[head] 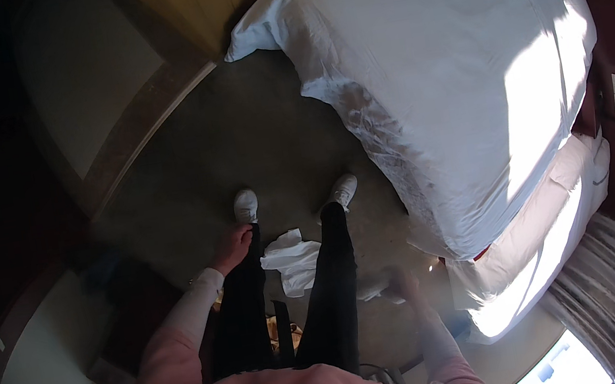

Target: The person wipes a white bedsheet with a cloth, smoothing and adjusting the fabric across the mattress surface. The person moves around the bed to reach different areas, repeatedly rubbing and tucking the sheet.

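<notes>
My left hand (234, 247) hangs over my left knee, its fingers curled, with no object visible in it. Off to the right, my right hand (403, 284) is blurred; a whitish thing (373, 285), maybe a cloth, shows at its fingers, and its grip is unclear. Between my legs a crumpled white cloth (293, 262) lies on the grey floor. A bed with a white cover (446, 79) fills the upper right, its cover hanging over the near side.
At the lower right, pillows or bedding (540, 251) border the bed, beside a grey curtain (611, 282) and a bright window (562, 369). A tan object (285, 335) shows between my thighs. A baseboard (153, 129) edges the floor at left.
</notes>
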A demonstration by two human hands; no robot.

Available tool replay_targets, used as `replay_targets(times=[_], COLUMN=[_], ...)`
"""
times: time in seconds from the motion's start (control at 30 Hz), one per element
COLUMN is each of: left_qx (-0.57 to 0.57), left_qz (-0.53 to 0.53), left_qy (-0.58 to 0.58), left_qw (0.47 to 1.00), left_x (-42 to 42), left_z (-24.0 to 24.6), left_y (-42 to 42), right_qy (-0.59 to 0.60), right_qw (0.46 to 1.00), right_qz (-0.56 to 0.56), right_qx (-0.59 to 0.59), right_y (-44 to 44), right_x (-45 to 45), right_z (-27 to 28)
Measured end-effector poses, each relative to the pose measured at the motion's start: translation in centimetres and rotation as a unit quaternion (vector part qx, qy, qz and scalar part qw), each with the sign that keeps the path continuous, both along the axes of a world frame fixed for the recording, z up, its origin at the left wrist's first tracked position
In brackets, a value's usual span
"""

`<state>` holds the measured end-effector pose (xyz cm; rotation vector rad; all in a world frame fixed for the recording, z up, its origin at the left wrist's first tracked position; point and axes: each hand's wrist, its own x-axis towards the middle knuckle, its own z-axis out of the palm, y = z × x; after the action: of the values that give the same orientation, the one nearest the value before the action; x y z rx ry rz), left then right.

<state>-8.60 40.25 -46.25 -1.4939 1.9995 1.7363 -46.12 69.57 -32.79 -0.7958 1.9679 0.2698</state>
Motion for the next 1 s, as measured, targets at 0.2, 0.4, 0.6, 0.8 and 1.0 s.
replay_targets(times=[0.2, 0.4, 0.6, 0.8, 1.0], left_qx=[0.054, 0.035, 0.247, 0.279, 0.415], left_qz=[0.080, 0.067, 0.135, 0.208, 0.220], left_qy=[-0.106, 0.036, 0.201, 0.212, 0.354], left_qw=[0.990, 0.996, 0.939, 0.913, 0.809], left_x=[12.4, 2.3, -14.6, -26.2, -31.6], left_z=[-7.2, -17.7, -26.3, -27.4, -34.0], left_y=[0.6, -3.0, -10.9, -16.8, -21.6], right_qy=[0.257, 0.462, 0.550, 0.290, 0.012], right_qw=[0.871, 0.815, 0.701, 0.908, 0.927], right_qz=[0.253, 0.266, 0.350, 0.283, 0.351], right_qx=[-0.333, -0.227, -0.290, -0.107, -0.133], right_y=[-21.6, -22.4, -12.6, -2.6, -9.0], right_x=[-3.0, -9.0, -11.9, -9.5, -5.4], right_z=[5.5, -6.8, -18.1, -23.0, -26.8])
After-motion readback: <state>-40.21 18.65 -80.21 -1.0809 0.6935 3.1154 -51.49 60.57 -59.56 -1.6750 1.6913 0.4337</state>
